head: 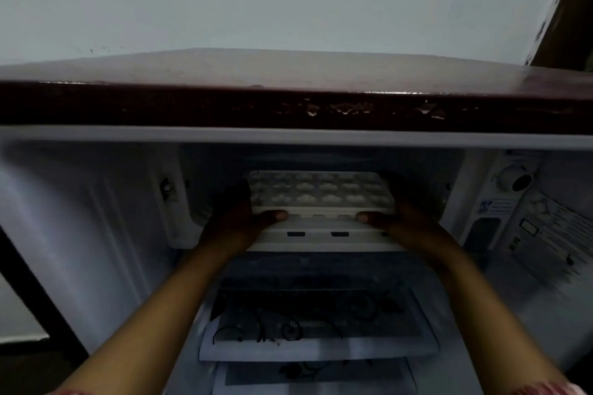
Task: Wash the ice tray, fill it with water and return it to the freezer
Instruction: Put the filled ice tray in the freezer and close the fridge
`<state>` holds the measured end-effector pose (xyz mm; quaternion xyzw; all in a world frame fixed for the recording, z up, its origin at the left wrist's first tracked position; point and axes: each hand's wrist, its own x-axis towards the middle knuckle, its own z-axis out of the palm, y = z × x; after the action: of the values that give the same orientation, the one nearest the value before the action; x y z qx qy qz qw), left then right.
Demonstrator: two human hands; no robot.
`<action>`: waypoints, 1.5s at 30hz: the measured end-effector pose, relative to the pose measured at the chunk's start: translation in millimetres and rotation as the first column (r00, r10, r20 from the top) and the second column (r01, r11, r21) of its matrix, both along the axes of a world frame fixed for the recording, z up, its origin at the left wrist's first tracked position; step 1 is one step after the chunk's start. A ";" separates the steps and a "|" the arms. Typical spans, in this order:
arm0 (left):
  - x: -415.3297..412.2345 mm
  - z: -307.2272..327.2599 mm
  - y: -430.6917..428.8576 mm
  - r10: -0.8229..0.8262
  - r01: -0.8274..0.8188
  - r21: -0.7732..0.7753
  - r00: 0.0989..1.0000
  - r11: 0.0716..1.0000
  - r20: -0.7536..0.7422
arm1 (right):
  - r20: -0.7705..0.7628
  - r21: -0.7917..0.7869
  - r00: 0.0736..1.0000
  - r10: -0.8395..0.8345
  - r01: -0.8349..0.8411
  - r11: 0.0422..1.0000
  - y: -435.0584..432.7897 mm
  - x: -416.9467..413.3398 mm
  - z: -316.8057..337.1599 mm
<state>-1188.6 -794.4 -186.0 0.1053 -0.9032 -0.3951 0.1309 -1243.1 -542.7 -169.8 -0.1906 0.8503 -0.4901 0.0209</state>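
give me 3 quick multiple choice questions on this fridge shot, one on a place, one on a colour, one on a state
1. Where is the ice tray?
A. at the mouth of the top compartment
B. on the lowest shelf
C. on top of the fridge

2. What colour is the fridge's top edge?
A. green
B. dark red
C. yellow

3. How is the tray held?
A. by one hand only
B. untouched
C. by both hands, one at each end

Answers: 1 A, it sits above the patterned shelf; 2 B, the band is maroon; 3 C, left hand and right hand each put a thumb on its front rim.
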 end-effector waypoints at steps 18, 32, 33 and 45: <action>110.6 6.2 43.0 -0.003 -0.124 -0.575 0.977 0.809 -0.214 | -0.521 0.471 0.853 -0.033 0.320 0.822 -5.6 120.1 -12.5; 294.0 13.4 105.7 -0.088 0.028 -0.495 0.991 0.868 -0.098 | -0.462 0.542 0.885 -0.063 0.338 0.769 26.0 321.3 20.3; 306.1 14.1 110.1 -0.092 0.031 -0.492 0.991 0.870 -0.101 | -0.462 0.542 0.885 -0.067 0.341 0.768 30.2 334.8 23.1; 420.3 26.0 184.3 -0.245 0.160 -0.425 0.957 0.891 -0.153 | -0.533 0.442 0.808 -0.252 0.520 0.731 99.7 503.9 67.4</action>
<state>-768.3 -610.1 -160.0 -0.0602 -0.9535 -0.2180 0.1991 -739.3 -443.0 -102.3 -0.0945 0.9591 -0.1505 -0.2203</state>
